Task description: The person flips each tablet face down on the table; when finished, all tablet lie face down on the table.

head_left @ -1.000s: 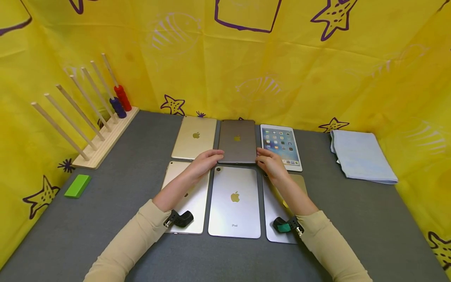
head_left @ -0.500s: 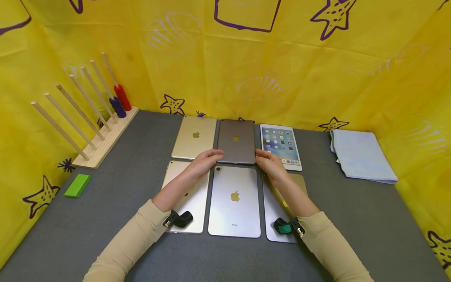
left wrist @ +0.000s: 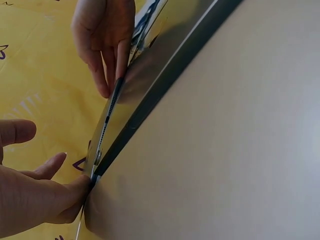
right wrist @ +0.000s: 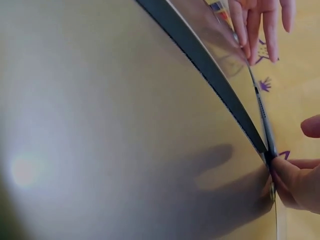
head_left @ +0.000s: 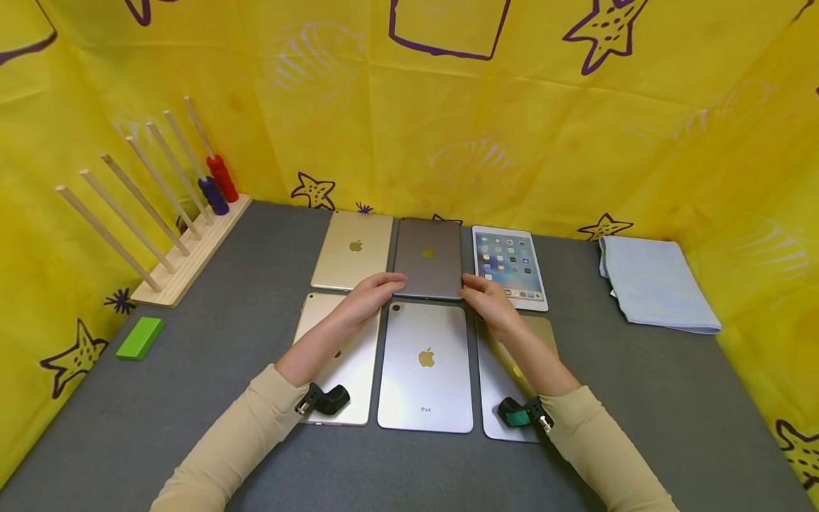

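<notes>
A dark grey tablet (head_left: 425, 245) lies back up in the middle of the rear row. My left hand (head_left: 371, 299) touches its near left corner, fingers extended. At the opposite side, the fingertips of my right hand (head_left: 493, 306) rest against the near right edge. Both wrist views show the fingers at the tablet's thin edge, the left thumb (left wrist: 19, 132) held apart from it. A gold tablet (head_left: 350, 267) lies to the left, and a white tablet (head_left: 512, 259) with its screen up to the right. In front is a silver tablet (head_left: 425, 398).
Partly under my forearms, two more tablets flank the silver one: a pale tablet (head_left: 352, 377) at left and a silver-gold tablet (head_left: 499, 377) at right. A wooden peg rack (head_left: 192, 252) and green block (head_left: 141, 338) stand left; a folded blue cloth (head_left: 659, 284) lies right.
The dark grey tablet has shifted slightly left, with the right fingers following its right edge. The left hand stays nearly still.
</notes>
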